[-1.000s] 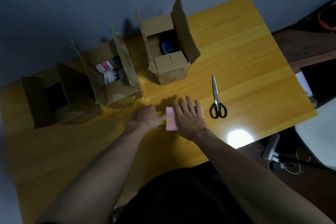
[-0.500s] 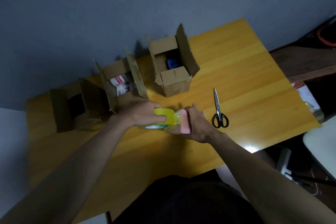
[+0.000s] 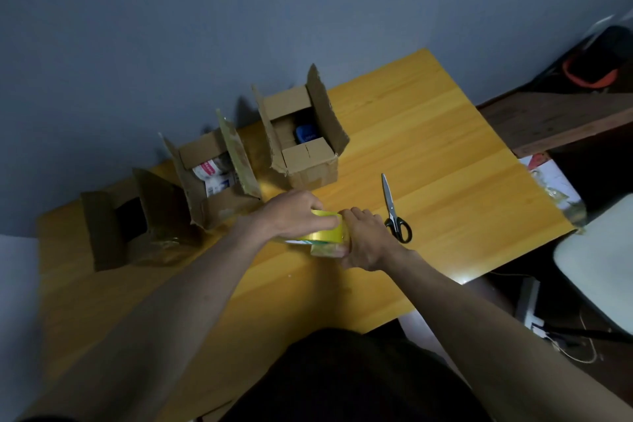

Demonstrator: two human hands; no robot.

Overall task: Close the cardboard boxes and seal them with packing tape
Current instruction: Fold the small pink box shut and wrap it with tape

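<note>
Both hands meet over the near middle of the yellow wooden desk [image 3: 445, 161], working a roll of yellowish packing tape [image 3: 323, 231]. The left hand [image 3: 291, 214] comes in from the left and its grip wraps over the top of the roll, fingers curled down the far side. The right hand [image 3: 368, 240] is on the roll's right edge, its grip pinching at the tape there; a pale strip shows below its fingers, but whether that is a loose tape end or another part I cannot tell. The roll is held just above the desk surface, tilted.

Three cardboard boxes stand in a row along the far left part of the desk, all with flaps up. The right box [image 3: 301, 144] is the farthest, with one short flap folded inward and a blue object [image 3: 306, 134] inside. The middle box [image 3: 215, 175] stands just left of it and holds white packets with red and blue print [image 3: 214, 176]. The left box [image 3: 120, 219] is in shadow, its inside dark, and its contents cannot be made out. The hands and tape are near the middle box, apart from it.

A pair of scissors [image 3: 394, 211] with black handles lies flat on the desk just right of the right hand, blades pointing far, not touched. A pale chair seat [image 3: 599, 260] sits off the desk's right edge
</note>
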